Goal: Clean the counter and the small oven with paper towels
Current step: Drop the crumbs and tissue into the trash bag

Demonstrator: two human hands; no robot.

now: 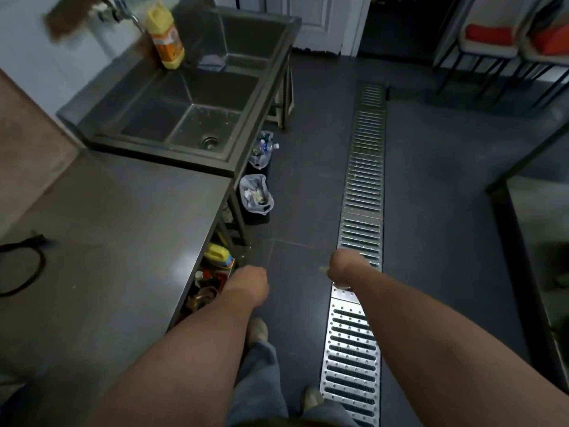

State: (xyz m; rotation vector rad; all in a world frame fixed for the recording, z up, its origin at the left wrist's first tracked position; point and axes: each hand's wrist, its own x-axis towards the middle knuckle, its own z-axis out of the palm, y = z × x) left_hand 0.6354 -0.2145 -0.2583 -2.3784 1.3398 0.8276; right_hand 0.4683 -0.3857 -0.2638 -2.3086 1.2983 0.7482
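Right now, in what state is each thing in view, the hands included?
Yellow plastic detergent bottle: upright on the sink's back ledge, cap on.
Steel double sink: near basin holds no standing water, a few droplets.
Bag-lined small bin: open, holding crumpled waste.
Black cable: lying loose on the steel counter.
Left hand: fingers hidden.
Right hand: grip closed on a small pale scrap, hardly visible.

A counter (117,217) runs along the left, with a cable (27,260) lying on its near left part and a double sink (184,100) beyond it, a bottle (164,38) standing on the sink's back rim. Two lined bins (257,195) stand on the floor beside the sink's legs. A floor drain grate (363,180) runs lengthwise to the right.
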